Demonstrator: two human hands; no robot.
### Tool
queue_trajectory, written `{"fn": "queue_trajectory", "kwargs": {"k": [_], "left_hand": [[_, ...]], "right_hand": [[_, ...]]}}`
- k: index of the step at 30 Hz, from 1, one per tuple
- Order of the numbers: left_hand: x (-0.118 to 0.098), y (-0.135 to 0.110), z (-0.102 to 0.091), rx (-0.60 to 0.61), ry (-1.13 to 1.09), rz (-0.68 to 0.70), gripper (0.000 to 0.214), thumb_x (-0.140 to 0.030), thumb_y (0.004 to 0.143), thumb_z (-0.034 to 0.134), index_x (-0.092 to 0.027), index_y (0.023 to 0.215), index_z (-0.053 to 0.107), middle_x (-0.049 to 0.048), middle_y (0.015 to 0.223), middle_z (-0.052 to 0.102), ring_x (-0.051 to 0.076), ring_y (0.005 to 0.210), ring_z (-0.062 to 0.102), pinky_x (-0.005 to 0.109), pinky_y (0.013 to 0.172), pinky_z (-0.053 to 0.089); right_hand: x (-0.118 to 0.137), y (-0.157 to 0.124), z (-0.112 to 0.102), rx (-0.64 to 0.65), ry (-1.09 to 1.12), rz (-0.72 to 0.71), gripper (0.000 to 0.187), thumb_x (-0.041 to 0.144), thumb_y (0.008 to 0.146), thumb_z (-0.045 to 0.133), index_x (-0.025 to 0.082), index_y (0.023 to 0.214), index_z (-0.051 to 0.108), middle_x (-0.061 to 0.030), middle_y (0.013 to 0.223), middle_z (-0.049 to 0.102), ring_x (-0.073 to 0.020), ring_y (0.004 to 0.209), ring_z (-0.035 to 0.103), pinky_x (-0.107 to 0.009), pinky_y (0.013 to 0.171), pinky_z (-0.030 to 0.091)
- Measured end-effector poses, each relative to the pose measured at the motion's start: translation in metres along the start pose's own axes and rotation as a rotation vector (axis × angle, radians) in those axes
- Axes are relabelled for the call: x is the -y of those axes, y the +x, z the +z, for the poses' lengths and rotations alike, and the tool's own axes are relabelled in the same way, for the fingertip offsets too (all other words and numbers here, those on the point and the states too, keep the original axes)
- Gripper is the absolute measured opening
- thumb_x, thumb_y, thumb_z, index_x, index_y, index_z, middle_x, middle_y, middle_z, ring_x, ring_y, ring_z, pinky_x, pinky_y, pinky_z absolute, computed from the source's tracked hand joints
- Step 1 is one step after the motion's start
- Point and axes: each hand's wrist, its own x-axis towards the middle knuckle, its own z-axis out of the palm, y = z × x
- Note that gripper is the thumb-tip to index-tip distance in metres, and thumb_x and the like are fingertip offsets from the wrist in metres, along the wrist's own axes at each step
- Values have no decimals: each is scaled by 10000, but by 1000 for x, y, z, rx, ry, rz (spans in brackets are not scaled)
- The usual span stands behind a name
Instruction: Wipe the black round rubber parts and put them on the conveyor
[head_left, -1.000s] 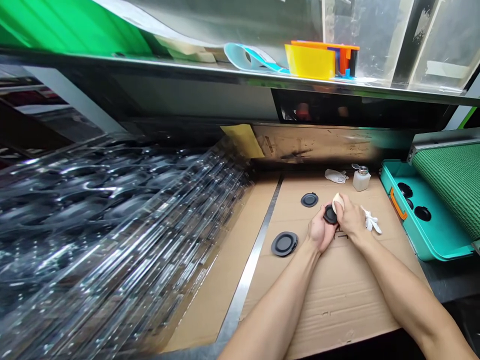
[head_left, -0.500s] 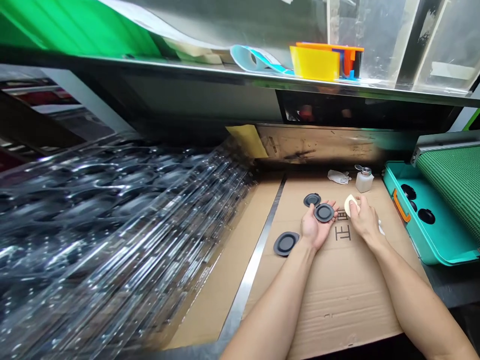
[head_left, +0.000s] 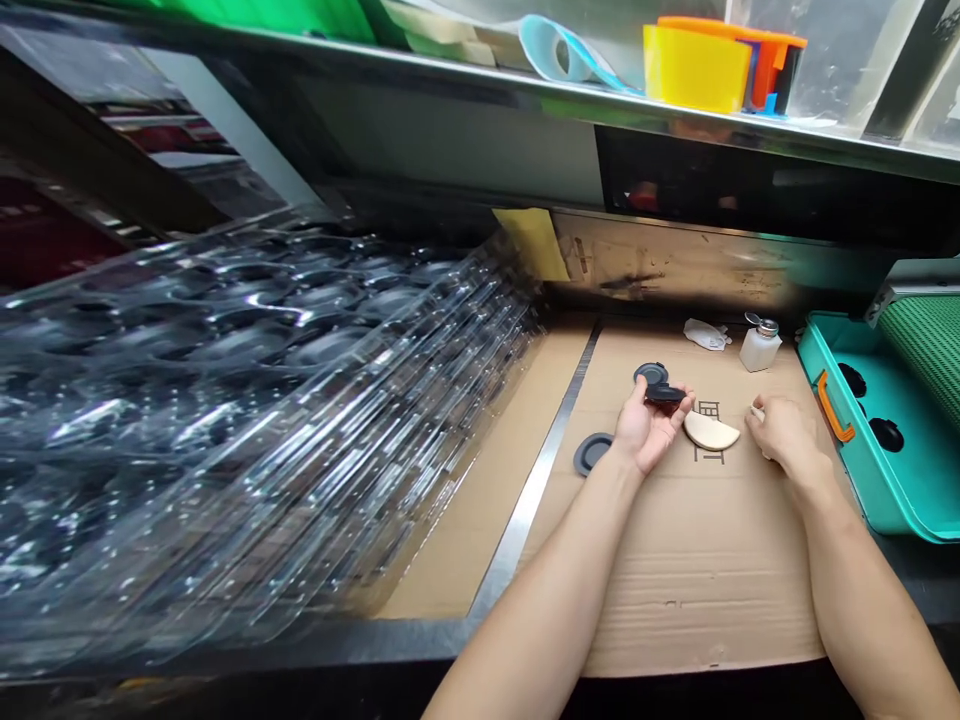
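My left hand [head_left: 646,432] holds a dark rubber-rimmed disc [head_left: 664,394], tilted almost edge-on between fingers and palm. Just beyond it another black disc [head_left: 651,376] lies flat on the cardboard, and a third [head_left: 592,453] lies flat to the left of my wrist. A cream wedge-shaped sponge [head_left: 710,431] rests on the cardboard between my hands, touching neither. My right hand [head_left: 778,432] is curled over a white cloth [head_left: 756,411], mostly hidden beneath it.
Cardboard sheet [head_left: 697,590] covers the bench, with a metal strip [head_left: 525,510] along its left. Behind stand a pump bottle [head_left: 760,345] and crumpled white wipe [head_left: 706,335]. A teal tray [head_left: 877,450] sits right; stacked clear plastic trays [head_left: 225,400] fill the left.
My right hand has let go of the sponge, which now lies on the cardboard, and has moved right to the cloth. My left hand has tilted the disc nearly edge-on.
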Motion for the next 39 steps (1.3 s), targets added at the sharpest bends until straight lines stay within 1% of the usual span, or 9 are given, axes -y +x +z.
{"fn": "queue_trajectory", "kwargs": {"k": [3,9,14,18,21,25,29,34,39], "left_hand": [[1,0,0,-18,36,-19,568,-550,1028,349,-51,1052,619,159,879,657,189,792,707,217,625,626],[7,2,-3,-9,183,-9,575,-543,1038,319,-56,986,620,172,862,686,183,738,713,233,616,607],[22,4,-9,66,554,79,575,-574,1021,347,-95,909,644,157,781,722,155,511,635,211,385,385],[33,7,-17,44,879,246,707,-739,935,371,-127,702,637,87,511,626,109,318,450,227,348,281],[35,9,-21,42,1024,289,764,-788,910,322,-149,608,612,84,481,612,109,312,445,238,359,297],[34,8,-20,4,1184,314,768,-764,927,287,-158,605,632,89,485,625,133,342,493,248,374,337],[35,4,-16,-3,1281,331,771,-719,953,265,-161,573,639,101,464,616,161,358,523,265,385,369],[37,-1,-10,21,1345,383,755,-676,974,288,-178,510,617,85,434,590,168,379,553,272,418,402],[37,-1,-9,53,1410,437,740,-600,1000,295,-178,477,604,82,437,590,169,422,577,275,492,436]], "right_hand": [[-4,7,8,-4,80,-52,238,265,942,485,220,1041,697,-121,987,736,-272,916,676,-333,726,430],[9,8,15,-214,494,-342,214,337,989,453,199,996,617,-74,971,726,-209,865,662,-294,750,450],[26,-2,19,-206,663,-504,194,346,971,521,217,1069,629,-54,1020,731,-189,909,674,-286,808,484],[34,-7,21,-206,580,-601,191,308,968,528,213,1022,685,-63,964,719,-188,878,660,-287,806,487],[36,-9,23,-217,478,-589,225,294,980,498,208,1044,696,-74,973,706,-189,887,651,-279,805,479],[38,-13,19,-164,292,-504,253,305,993,473,215,1088,689,-66,1035,711,-187,904,649,-265,781,446],[39,-14,10,-105,136,-477,242,308,991,473,218,1009,697,-57,1028,724,-186,868,644,-269,723,394],[39,-12,6,-143,86,-531,265,298,986,463,204,881,688,-56,946,723,-173,806,632,-276,681,348],[41,-11,5,-161,72,-526,266,289,967,460,202,872,693,-58,929,737,-181,810,644,-278,672,337]]}}
